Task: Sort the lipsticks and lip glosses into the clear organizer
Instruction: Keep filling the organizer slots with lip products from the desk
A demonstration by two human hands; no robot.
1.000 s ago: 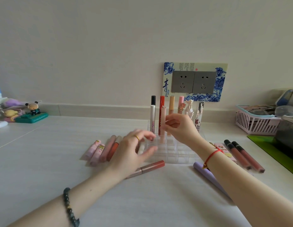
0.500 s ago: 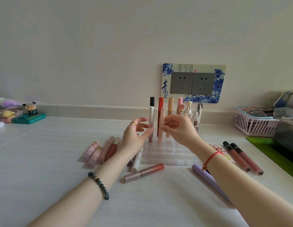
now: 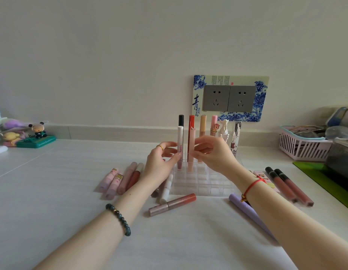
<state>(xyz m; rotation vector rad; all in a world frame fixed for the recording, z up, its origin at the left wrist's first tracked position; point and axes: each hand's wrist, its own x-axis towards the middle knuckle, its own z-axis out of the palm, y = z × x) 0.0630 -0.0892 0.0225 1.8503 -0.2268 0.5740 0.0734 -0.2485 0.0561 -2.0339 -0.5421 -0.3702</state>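
Observation:
The clear organizer stands mid-table with several tubes upright along its back rows. My left hand pinches a white-capped lip gloss that stands in a left slot. Beside it, my right hand grips a pale pink lip gloss, also upright in a slot. Loose tubes lie around: pink and brown ones on the left, a white one, a mauve-and-red gloss in front, a purple tube under my right forearm, two dark-capped glosses on the right.
A pink slotted basket and a dark container on a green mat stand at the right. Small toy figures sit at the far left by the wall. A decorated socket plate is on the wall behind the organizer.
My left hand lifted off the loose tubes on the table and moved up to the white-capped gloss in the organizer. My right hand stayed on the pale pink gloss.

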